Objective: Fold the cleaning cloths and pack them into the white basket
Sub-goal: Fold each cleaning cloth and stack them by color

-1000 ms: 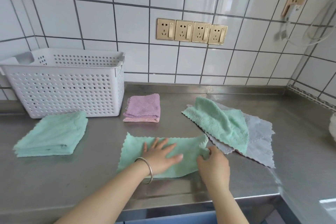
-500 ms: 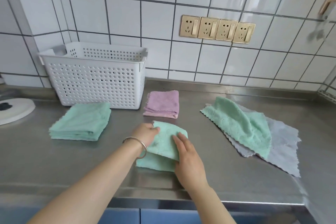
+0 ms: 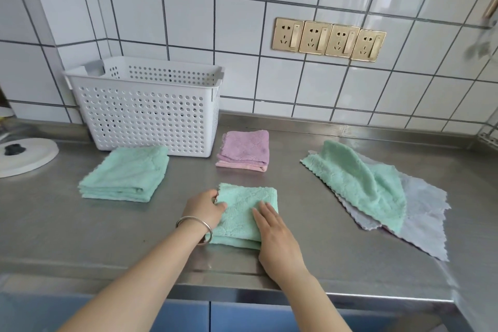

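Two hands are pressing a folded green cloth (image 3: pixel 244 213) flat near the front edge of a stainless steel counter (image 3: pixel 310 259).

The left hand (image 3: pixel 206 207), with a silver bangle (image 3: pixel 194 226) at its wrist, is gripping the cloth's left edge, while the right hand (image 3: pixel 275 234) is lying on its right side with fingers straight. A folded green stack (image 3: pixel 125 174) is sitting just in front of the white perforated basket (image 3: pixel 145 105); a folded purple-and-pink pile (image 3: pixel 244 149) is lying to the basket's right. Unfolded green (image 3: pixel 355 180) and grey (image 3: pixel 420 213) cloths are overlapping further right. White tiles and four gold sockets (image 3: pixel 328 39) are backing the counter. A second ago this cloth was lying in a long strip; now it is folded into a compact square.
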The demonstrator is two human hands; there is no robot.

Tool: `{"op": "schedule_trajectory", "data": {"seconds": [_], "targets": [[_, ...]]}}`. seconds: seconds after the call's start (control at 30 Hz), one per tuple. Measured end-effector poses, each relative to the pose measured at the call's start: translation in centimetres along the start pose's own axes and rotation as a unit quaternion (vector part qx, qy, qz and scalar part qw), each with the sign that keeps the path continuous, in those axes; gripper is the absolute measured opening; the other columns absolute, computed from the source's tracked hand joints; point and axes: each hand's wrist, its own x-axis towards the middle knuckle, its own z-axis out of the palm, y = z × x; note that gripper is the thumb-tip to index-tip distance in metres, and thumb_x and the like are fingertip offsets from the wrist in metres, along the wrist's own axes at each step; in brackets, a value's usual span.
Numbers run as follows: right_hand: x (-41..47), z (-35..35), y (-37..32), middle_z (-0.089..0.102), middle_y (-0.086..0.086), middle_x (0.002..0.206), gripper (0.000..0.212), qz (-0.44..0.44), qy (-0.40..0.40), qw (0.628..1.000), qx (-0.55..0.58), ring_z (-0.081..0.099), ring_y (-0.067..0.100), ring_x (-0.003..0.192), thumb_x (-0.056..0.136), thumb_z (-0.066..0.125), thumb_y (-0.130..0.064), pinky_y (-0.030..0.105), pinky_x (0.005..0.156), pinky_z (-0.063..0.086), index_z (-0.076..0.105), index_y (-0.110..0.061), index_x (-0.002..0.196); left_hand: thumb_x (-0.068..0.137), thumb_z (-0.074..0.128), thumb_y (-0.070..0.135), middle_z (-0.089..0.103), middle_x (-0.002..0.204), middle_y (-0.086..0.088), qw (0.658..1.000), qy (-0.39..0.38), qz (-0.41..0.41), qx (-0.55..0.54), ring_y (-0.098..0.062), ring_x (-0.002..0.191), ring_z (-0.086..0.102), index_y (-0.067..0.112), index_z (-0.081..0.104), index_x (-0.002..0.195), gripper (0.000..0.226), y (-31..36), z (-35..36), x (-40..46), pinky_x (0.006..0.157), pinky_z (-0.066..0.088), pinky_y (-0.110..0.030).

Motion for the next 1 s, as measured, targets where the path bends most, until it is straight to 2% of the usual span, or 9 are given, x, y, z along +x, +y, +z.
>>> {"op": "schedule_trajectory", "data": {"seconds": [0.17, 0.3, 0.37, 0.43, 0.5, 0.57, 0.67, 0.77, 1.0], "targets": [[0.1, -1.4, 0.1, 0.003, 0.002, 0.160, 0.068, 0.000, -0.110, 0.993, -0.047, -0.001, 0.015, 0.147, 0.086, 0.036, 0.000, 0.029, 0.119, 0.002, 0.016, -0.015, 0.150, 0.084, 0.057, 0.029, 0.066, 0.110, -0.008, 0.996, 0.017, 0.026, 0.085, -0.029, 0.105, 0.059, 0.011, 0.057, 0.115, 0.035, -0.3, 0.4, -0.2, 0.083, 0.045, -0.030], [0.1, -3.5, -0.1, 0.029, -0.002, 0.154, 0.058, 0.080, -0.108, 0.978, 0.157, 0.021, 0.012, 0.143, 0.085, 0.051, -0.013, 0.027, 0.117, 0.017, 0.039, -0.019, 0.141, 0.083, 0.054, 0.044, 0.050, 0.124, -0.009, 0.990, 0.058, 0.007, 0.132, -0.030, 0.115, 0.051, 0.013, 0.053, 0.117, 0.046, -0.7, 0.5, -0.6, 0.093, 0.046, -0.038], [0.9, -3.8, 0.1, 0.049, 0.002, 0.139, 0.048, 0.168, -0.007, 0.959, 0.230, 0.046, 0.016, 0.126, 0.085, 0.056, -0.020, 0.027, 0.103, 0.037, 0.050, -0.020, 0.132, 0.079, 0.053, 0.057, 0.045, 0.124, -0.009, 0.988, 0.062, -0.020, 0.141, -0.030, 0.118, 0.045, 0.012, 0.053, 0.119, 0.061, -0.7, 0.5, -0.8, 0.094, 0.044, -0.039], [2.0, -3.7, 0.5, 0.053, 0.006, 0.130, 0.047, 0.254, 0.036, 0.954, 0.155, 0.053, 0.022, 0.116, 0.085, 0.056, -0.028, 0.030, 0.092, 0.042, 0.049, -0.015, 0.130, 0.075, 0.052, 0.065, 0.042, 0.126, -0.008, 0.984, 0.055, -0.033, 0.166, -0.030, 0.119, 0.040, 0.009, 0.053, 0.122, 0.073, -0.5, 0.8, -0.9, 0.093, 0.044, -0.038], [2.9, -3.3, 0.6, 0.055, 0.010, 0.123, 0.042, 0.317, -0.031, 0.943, 0.100, 0.055, 0.027, 0.110, 0.086, 0.051, -0.031, 0.032, 0.083, 0.043, 0.051, -0.012, 0.123, 0.077, 0.050, 0.065, 0.042, 0.127, -0.007, 0.981, 0.050, -0.028, 0.186, -0.028, 0.119, 0.038, 0.011, 0.056, 0.122, 0.071, -0.3, 0.8, -1.0, 0.092, 0.045, -0.037], [3.5, -2.8, 0.6, 0.059, 0.010, 0.100, 0.021, 0.336, -0.091, 0.932, 0.101, 0.056, 0.028, 0.089, 0.084, 0.050, -0.031, 0.027, 0.066, 0.041, 0.056, -0.012, 0.091, 0.082, 0.049, 0.059, 0.045, 0.127, -0.007, 0.982, 0.041, -0.009, 0.183, -0.028, 0.119, 0.043, 0.013, 0.058, 0.120, 0.061, -0.1, 0.9, -1.1, 0.093, 0.045, -0.038], [4.2, -2.5, 0.3, 0.054, 0.003, 0.077, 0.022, 0.331, -0.108, 0.930, 0.115, 0.052, 0.023, 0.071, 0.083, 0.051, -0.032, 0.025, 0.049, 0.034, 0.050, -0.011, 0.074, 0.088, 0.049, 0.046, 0.058, 0.122, -0.008, 0.988, 0.049, 0.014, 0.144, -0.030, 0.113, 0.055, 0.013, 0.056, 0.115, 0.044, -0.2, 0.6, -1.5, 0.085, 0.045, -0.034], [5.3, -2.5, -1.1, 0.060, 0.005, 0.087, 0.022, 0.309, -0.071, 0.920, 0.231, 0.057, 0.022, 0.078, 0.085, 0.055, -0.028, 0.027, 0.057, 0.041, 0.058, -0.007, 0.089, 0.089, 0.049, 0.043, 0.064, 0.107, -0.012, 0.994, 0.086, 0.012, 0.071, -0.035, 0.102, 0.059, 0.013, 0.050, 0.102, 0.032, -0.6, -1.5, -1.5, 0.070, 0.038, -0.032], [13.7, -0.5, -10.4, 0.070, 0.011, 0.104, 0.027, 0.216, -0.004, 0.818, 0.533, 0.067, 0.027, 0.092, 0.082, 0.064, -0.015, 0.043, 0.088, 0.054, 0.060, -0.005, 0.107, 0.087, 0.058, 0.037, 0.062, 0.113, -0.010, 0.968, 0.216, 0.002, -0.127, -0.030, 0.106, 0.057, 0.012, 0.052, 0.112, 0.037, -4.0, -13.5, 2.4, 0.080, 0.040, -0.030]]}}
